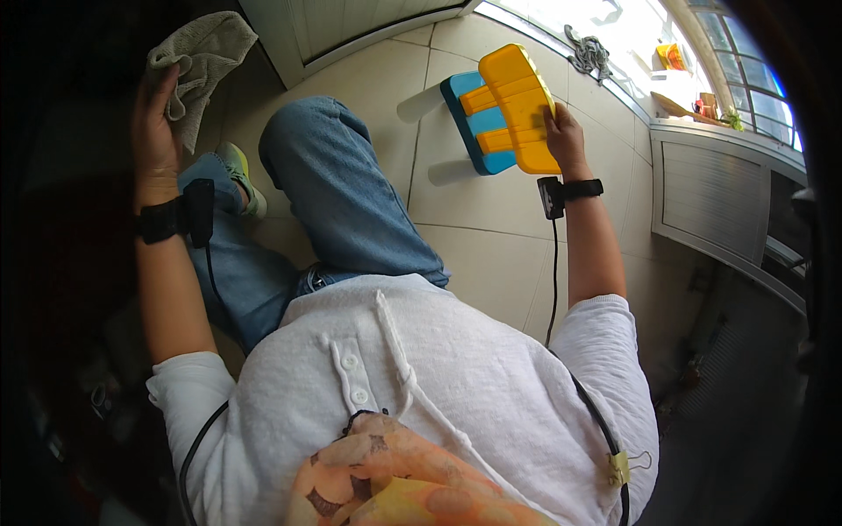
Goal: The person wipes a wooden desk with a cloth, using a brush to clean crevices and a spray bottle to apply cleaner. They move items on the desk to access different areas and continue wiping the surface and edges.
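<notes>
My right hand (pixel 567 139) grips the edge of the yellow plastic backrest (pixel 516 108) of a small child's chair. Its blue seat (pixel 466 121) lies beyond the backrest, joined to it by two yellow struts. Two pale legs (pixel 421 105) stick out to the left, and I cannot tell how far the chair is tilted. At the upper left, my left hand (pixel 158 131) holds a crumpled grey-beige cloth (pixel 204 56), raised apart from the chair.
Pale floor tiles (pixel 473 263) surround my bent knee (pixel 329 158). A light panelled door (pixel 355 26) stands at the top. A grey rag or mop head (pixel 589 54) lies by the bright doorway sill. On the right is a metal-framed cabinet (pixel 710 177) with a wooden paddle (pixel 687 108) on top.
</notes>
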Action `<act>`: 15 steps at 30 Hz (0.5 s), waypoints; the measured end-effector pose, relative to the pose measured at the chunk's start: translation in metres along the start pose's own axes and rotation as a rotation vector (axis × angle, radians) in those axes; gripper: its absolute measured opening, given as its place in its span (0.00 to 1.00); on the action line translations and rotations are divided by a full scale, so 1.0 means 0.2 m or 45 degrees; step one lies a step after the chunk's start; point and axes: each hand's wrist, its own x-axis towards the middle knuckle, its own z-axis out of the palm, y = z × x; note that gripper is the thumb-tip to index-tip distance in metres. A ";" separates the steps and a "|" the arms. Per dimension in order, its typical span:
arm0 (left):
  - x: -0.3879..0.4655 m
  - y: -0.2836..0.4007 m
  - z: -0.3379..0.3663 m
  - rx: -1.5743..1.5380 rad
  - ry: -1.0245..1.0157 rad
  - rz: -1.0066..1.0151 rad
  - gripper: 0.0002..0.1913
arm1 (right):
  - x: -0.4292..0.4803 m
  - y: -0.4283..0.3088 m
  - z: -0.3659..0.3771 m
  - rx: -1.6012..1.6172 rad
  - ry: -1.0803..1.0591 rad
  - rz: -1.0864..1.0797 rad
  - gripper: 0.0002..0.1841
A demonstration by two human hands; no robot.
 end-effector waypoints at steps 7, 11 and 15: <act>0.14 -0.23 -0.11 -0.141 0.145 -0.137 0.20 | -0.23 0.03 -0.09 -0.338 -0.237 -0.306 0.13; 0.21 -0.25 -0.14 -0.192 0.154 -0.132 0.19 | -0.43 0.12 -0.22 -0.503 -0.273 -0.573 0.14; 0.24 -0.26 -0.14 -0.193 0.165 -0.105 0.19 | -0.62 0.31 -0.30 -0.730 -0.175 -0.419 0.17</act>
